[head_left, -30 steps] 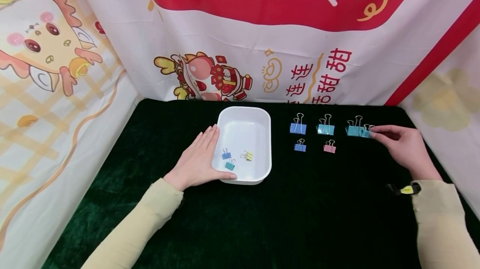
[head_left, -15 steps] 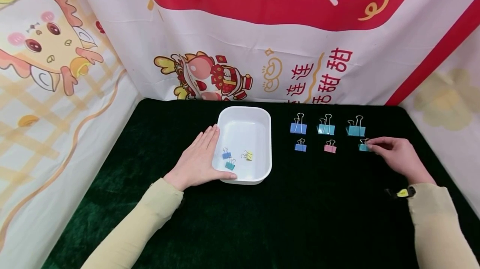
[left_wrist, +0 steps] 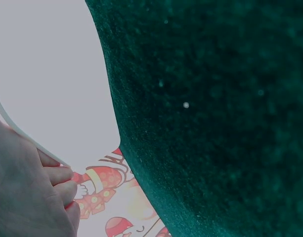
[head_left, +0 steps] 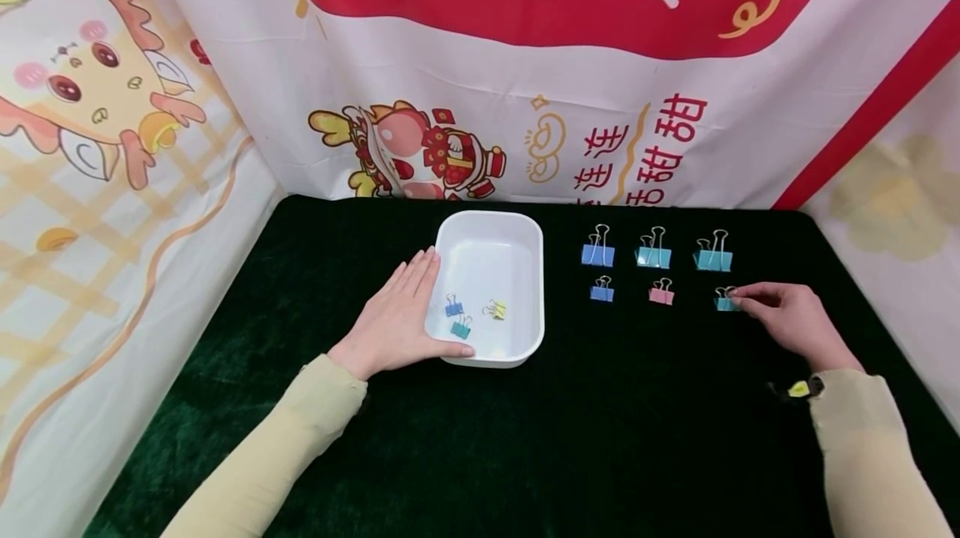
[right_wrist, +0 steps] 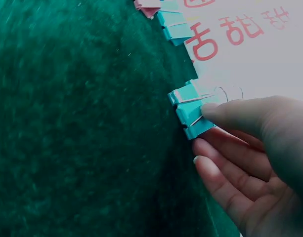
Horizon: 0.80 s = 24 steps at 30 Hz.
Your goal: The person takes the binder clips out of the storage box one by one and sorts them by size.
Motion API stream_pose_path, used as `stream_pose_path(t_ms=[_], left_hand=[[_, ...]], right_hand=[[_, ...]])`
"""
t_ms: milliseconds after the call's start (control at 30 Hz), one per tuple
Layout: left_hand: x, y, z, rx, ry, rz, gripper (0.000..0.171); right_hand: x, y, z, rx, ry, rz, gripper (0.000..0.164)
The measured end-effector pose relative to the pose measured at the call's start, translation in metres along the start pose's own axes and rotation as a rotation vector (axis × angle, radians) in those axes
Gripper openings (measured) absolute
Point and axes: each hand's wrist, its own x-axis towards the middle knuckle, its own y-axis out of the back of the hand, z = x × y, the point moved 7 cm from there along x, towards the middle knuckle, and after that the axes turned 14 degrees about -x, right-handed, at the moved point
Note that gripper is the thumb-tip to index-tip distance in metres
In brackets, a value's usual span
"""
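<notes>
My right hand pinches a small teal binder clip between thumb and fingers, at the right end of the front row. In the right wrist view the thumb lies against the teal clip. Just behind it stands a large teal binder clip. My left hand rests against the left side of a white plastic tub, fingers straight and thumb over the near rim. Inside the tub lie a small blue clip, a teal clip and a yellow clip.
Left of my right hand stand a small pink clip and a small blue clip. Behind them are a large light-blue clip and a large blue clip. Dark green velvet cloth covers the table; a printed curtain hangs behind.
My right hand has brought the small teal clip from beside the large teal one toward the front row, slightly left. The left hand and tub stay in place.
</notes>
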Motion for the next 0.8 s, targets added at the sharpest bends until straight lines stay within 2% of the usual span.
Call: stream_pose_path(t_ms=[400, 500, 667, 800], left_hand=[[0.001, 0.000, -0.001, -0.003, -0.003, 0.000, 0.137], [0.002, 0.000, -0.001, 0.003, -0.004, -0.001, 0.137], [0.002, -0.001, -0.002, 0.007, -0.001, 0.000, 0.138], [0.002, -0.001, -0.003, 0.006, 0.007, 0.002, 0.138]], right_hand=[[-0.002, -0.002, 0.003, 0.035, -0.032, -0.006, 0.040], [-0.003, 0.000, 0.001, 0.064, -0.046, -0.009, 0.048], [-0.001, 0.010, -0.006, 0.103, -0.083, 0.014, 0.067], [0.003, 0.025, -0.018, 0.111, -0.090, 0.052, 0.071]])
